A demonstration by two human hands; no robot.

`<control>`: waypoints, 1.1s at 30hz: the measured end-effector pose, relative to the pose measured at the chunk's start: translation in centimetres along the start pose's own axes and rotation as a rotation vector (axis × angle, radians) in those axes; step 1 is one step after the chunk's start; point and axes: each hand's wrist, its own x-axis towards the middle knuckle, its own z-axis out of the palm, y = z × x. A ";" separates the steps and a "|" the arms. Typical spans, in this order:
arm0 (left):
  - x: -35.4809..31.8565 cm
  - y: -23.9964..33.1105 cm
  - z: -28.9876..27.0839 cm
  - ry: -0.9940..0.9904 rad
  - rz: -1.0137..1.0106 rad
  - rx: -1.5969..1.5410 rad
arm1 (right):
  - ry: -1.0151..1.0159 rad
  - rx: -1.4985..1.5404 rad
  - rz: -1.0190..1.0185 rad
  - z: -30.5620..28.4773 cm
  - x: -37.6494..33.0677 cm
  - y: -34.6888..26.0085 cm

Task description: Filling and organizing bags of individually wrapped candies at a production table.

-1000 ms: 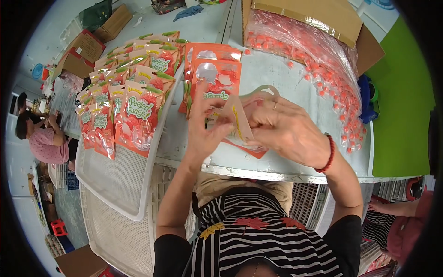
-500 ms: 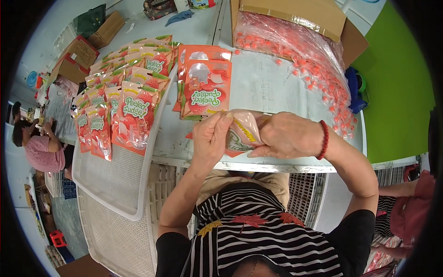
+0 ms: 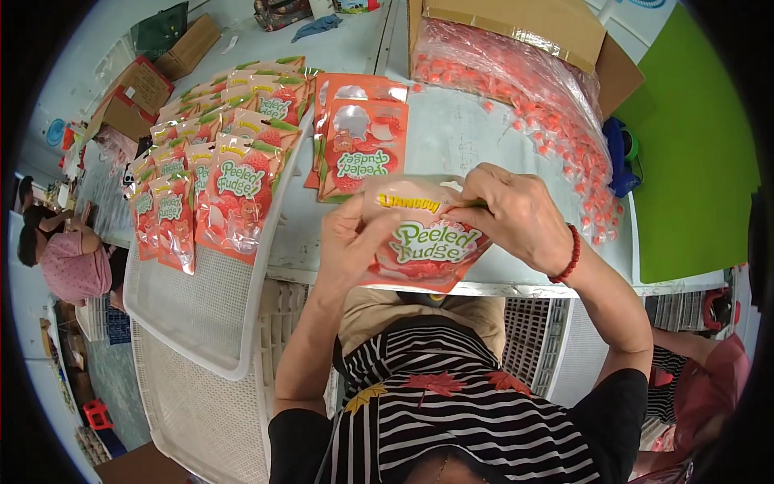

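Note:
Between my hands is a pink and red candy pouch (image 3: 427, 246), its printed front facing up, over the near edge of the table. My left hand (image 3: 348, 242) pinches the pouch's left side, thumb on the front. At its upper right corner, my right hand (image 3: 516, 214), with a red bead bracelet on the wrist, grips the top edge. Just beyond lie flat pouches (image 3: 367, 141) in an overlapping stack. To the left, several filled-looking pouches (image 3: 239, 181) stand and lean in rows on a white mesh tray (image 3: 214, 298).
A cardboard box (image 3: 516, 28) lies at the back right, with small red-and-clear wrapped candies (image 3: 556, 133) spilling onto the table (image 3: 459, 145). Beside them is a blue and green tape dispenser (image 3: 625, 157). Co-workers (image 3: 76, 262) are at the far left and lower right (image 3: 709, 387).
The pouch has turned from folded and tilted to flatter, front side up. My right hand has risen and shifted right to its upper corner; my left hand has moved slightly left.

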 end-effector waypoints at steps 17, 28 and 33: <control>0.1 -0.2 -0.3 0.108 -0.043 0.019 | -0.236 0.253 0.081 -0.6 0.3 1.1; -0.3 0.5 0.3 0.049 0.120 0.380 | -0.221 0.141 -0.073 0.5 2.5 -1.7; 0.4 4.3 -3.3 -0.022 0.098 0.538 | -0.304 0.151 0.032 0.1 3.8 -2.9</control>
